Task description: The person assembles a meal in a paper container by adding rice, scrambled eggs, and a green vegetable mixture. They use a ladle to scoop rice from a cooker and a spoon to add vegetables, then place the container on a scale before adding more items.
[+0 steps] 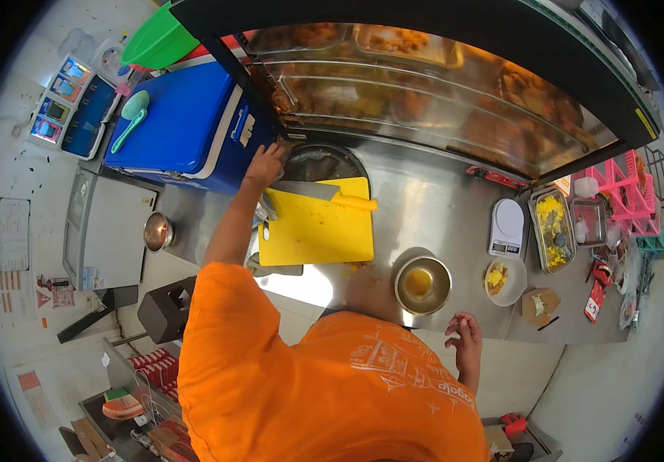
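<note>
My left arm reaches forward, and my left hand (pixel 268 162) is between the blue cooler (pixel 166 115) and a dark round pan (pixel 351 163). Its fingers are stretched out, with nothing visible in them. Just to its right a knife (pixel 355 202) with a yellow handle lies across a yellow cutting board (pixel 312 235), which overlaps the pan's near side. Close to my body, my right hand (pixel 465 339) hangs by the counter's front edge, fingers loosely bent and apart, holding nothing. Nearest to it is a steel bowl (pixel 423 286) with some yellowish liquid inside.
A glass-fronted food warmer (pixel 424 85) spans the counter's back. On the right are a white kitchen scale (pixel 507 225), a white bowl (pixel 506 281) with yellow food and a steel tray (pixel 553 231). A green ladle (pixel 131 123) lies on the cooler. Another metal bowl (pixel 158 231) stands left.
</note>
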The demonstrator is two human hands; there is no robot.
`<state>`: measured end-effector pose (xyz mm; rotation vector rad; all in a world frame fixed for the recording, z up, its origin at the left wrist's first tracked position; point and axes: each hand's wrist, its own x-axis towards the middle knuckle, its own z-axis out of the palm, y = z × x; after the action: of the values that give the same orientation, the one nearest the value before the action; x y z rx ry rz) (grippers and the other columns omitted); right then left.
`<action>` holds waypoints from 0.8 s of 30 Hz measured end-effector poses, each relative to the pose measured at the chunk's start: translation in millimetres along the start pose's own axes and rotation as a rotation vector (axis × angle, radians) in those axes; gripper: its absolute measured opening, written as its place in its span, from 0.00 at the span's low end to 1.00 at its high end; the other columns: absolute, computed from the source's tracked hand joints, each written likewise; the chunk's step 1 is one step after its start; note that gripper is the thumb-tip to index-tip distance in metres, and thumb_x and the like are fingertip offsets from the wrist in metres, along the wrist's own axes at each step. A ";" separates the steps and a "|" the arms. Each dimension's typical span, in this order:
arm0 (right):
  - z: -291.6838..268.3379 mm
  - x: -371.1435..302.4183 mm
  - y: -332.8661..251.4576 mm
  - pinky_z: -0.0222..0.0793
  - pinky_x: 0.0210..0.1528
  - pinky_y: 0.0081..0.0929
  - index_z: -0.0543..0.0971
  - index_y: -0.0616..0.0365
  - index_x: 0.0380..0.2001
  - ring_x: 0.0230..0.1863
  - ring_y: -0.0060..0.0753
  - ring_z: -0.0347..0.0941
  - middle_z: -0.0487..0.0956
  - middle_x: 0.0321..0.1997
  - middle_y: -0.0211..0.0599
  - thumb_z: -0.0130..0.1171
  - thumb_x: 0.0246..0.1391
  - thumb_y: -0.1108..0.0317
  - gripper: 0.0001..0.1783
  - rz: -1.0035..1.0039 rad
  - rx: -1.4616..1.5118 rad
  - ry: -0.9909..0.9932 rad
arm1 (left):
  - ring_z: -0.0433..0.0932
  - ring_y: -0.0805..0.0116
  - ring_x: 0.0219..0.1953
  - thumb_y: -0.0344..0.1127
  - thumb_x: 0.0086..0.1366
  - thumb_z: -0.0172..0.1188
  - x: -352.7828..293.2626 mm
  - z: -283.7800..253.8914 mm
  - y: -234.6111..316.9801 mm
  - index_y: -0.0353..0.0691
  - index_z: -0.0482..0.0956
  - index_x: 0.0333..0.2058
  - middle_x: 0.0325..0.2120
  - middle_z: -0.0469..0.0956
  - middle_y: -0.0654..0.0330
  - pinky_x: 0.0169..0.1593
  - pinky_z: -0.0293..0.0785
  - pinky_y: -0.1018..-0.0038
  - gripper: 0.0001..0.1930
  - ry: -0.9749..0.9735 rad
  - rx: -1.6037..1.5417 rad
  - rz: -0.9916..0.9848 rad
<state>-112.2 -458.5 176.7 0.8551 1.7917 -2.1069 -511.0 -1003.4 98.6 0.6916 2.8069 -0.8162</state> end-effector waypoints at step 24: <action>224.7 85.6 -96.3 0.70 0.63 0.33 0.67 0.60 0.66 0.65 0.36 0.71 0.73 0.66 0.38 0.47 0.73 0.60 0.24 -0.013 0.970 -0.553 | 0.79 0.56 0.36 0.24 0.52 0.72 -139.6 -220.1 196.0 0.39 0.83 0.36 0.30 0.81 0.59 0.40 0.76 0.64 0.12 0.958 -1.253 0.140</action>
<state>-293.5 -637.8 222.6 0.3263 0.4607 -2.8332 -297.1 -793.3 226.7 1.0835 2.9920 1.5906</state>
